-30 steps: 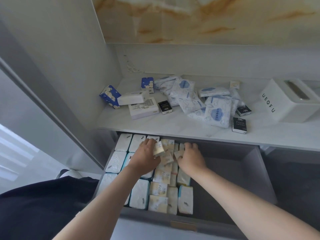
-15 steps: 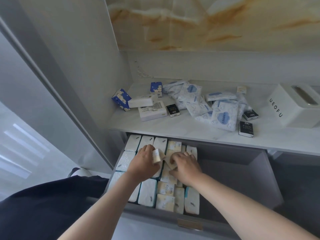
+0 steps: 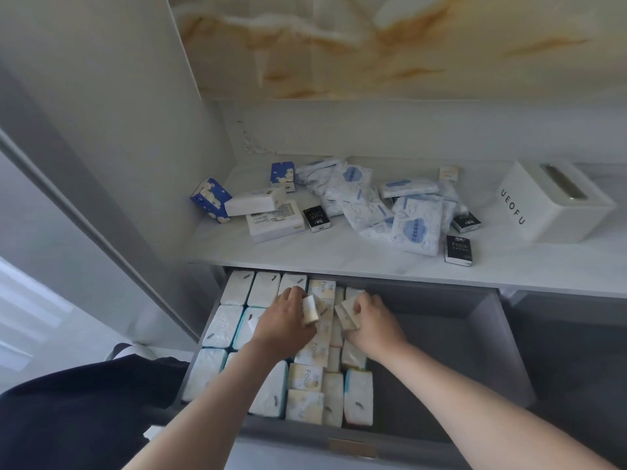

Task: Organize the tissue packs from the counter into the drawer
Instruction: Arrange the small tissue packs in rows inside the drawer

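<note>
Both my hands are down in the open grey drawer [image 3: 458, 334], over rows of white and cream tissue packs [image 3: 234, 325] that fill its left half. My left hand [image 3: 283, 322] grips a small cream pack [image 3: 310, 310], tilted on end. Just to the right, my right hand [image 3: 371, 322] holds another small cream pack [image 3: 346, 315] above the middle rows. On the white counter [image 3: 339, 252] above lie loose tissue packs: blue-and-white soft packs [image 3: 417, 228], small black packs [image 3: 458, 250], a blue box [image 3: 210, 198] and white packs [image 3: 273, 220].
A white tissue dispenser box [image 3: 556, 205] marked UEOFU stands at the counter's right end. A grey cabinet wall [image 3: 101, 130] rises on the left. The drawer's right half shows bare grey floor. A dark garment [image 3: 74, 418] is at bottom left.
The two hands have drawn slightly apart over the middle rows, each still holding its small cream pack. The view has shifted a little, so the drawer and counter sit further right.
</note>
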